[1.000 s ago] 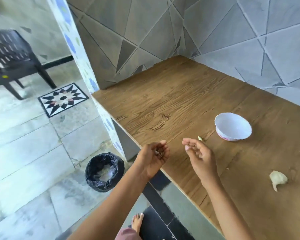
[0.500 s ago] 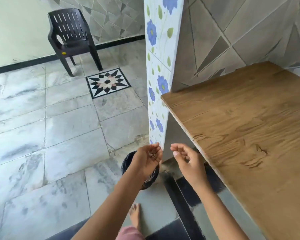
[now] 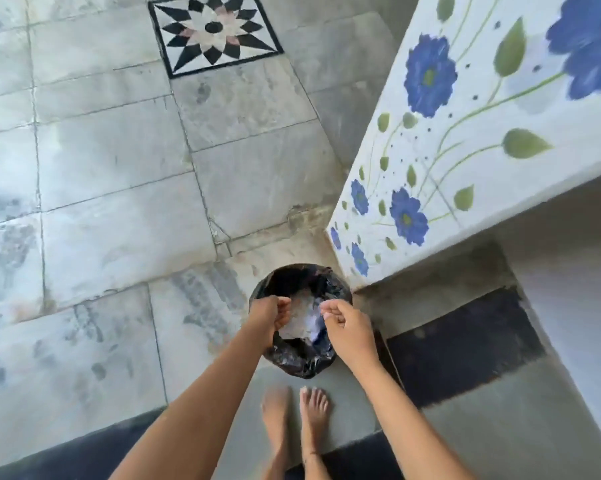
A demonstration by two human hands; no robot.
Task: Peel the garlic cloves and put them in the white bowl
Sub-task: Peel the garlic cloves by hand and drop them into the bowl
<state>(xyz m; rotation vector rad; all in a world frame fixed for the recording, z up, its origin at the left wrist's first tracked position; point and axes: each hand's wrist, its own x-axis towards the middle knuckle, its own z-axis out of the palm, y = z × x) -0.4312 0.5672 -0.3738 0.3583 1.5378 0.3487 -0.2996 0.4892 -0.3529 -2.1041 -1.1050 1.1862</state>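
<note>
floor tiles point(image 3: 119, 202) now; left grip point(image 3: 269, 311), right grip point(image 3: 344, 322) moved over bin point(image 3: 301, 363), curled, contents unclear; likely discarding peel.

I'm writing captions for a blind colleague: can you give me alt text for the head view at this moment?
The left hand and right hand hang over a black-lined bin on the floor, fingers curled; whether they hold anything cannot be told. Bare feet stand near the bin, beside a white panel with blue flowers.
</note>
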